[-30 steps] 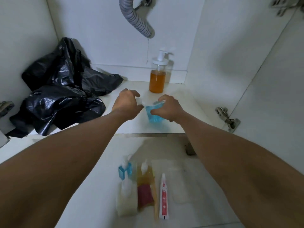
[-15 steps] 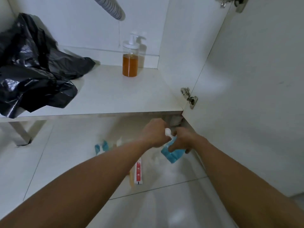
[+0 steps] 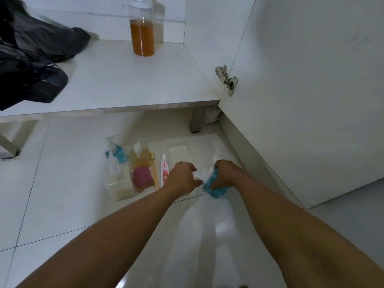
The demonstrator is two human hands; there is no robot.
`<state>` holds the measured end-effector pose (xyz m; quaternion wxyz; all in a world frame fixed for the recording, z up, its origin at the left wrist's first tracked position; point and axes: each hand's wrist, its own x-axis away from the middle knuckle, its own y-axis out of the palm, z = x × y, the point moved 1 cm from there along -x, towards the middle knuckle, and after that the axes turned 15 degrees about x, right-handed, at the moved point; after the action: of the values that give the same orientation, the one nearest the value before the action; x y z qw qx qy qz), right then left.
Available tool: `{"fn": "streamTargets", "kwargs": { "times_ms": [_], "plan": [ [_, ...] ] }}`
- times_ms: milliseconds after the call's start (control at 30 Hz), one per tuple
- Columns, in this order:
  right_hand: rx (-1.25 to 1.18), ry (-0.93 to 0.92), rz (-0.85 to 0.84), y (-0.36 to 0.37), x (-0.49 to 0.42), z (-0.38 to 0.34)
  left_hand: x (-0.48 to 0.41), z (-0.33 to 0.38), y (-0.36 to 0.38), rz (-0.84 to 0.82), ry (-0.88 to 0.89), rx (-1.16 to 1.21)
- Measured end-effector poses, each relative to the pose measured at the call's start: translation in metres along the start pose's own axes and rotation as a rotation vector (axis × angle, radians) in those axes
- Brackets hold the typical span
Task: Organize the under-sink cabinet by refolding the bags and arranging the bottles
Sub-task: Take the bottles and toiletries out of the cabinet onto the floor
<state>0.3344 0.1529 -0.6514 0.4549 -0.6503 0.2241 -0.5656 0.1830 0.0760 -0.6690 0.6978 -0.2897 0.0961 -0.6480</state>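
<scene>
Blue bottle [image 3: 217, 189]: low over floor [image 3: 62, 194], near toothpaste tube [image 3: 164, 169]; R hand [image 3: 225, 173] grips body, L hand [image 3: 182, 178] pinches pump; step, prob.: staging bottles [image 3: 119, 182] outside cabinet [image 3: 124, 84]; next: set upright by tube

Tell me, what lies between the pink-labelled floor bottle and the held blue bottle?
In the head view, a white tube with red print lies there, beside the left hand gripping the top of the blue bottle.
</scene>
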Motion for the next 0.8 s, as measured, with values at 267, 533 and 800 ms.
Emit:
{"fn": "streamTargets", "kwargs": {
  "times_ms": [267,533,800],
  "plan": [
    [0.063,-0.023,-0.051,-0.004,-0.007,-0.003,-0.008,-0.002,0.001,-0.046,-0.034,-0.017],
    [0.042,-0.074,0.035,-0.109,-0.017,-0.017,-0.036,0.047,-0.073,-0.002,0.067,-0.052],
    [-0.102,-0.258,0.403,-0.222,-0.043,-0.080,-0.081,0.088,-0.213,0.398,0.130,0.075]
  ]
}}
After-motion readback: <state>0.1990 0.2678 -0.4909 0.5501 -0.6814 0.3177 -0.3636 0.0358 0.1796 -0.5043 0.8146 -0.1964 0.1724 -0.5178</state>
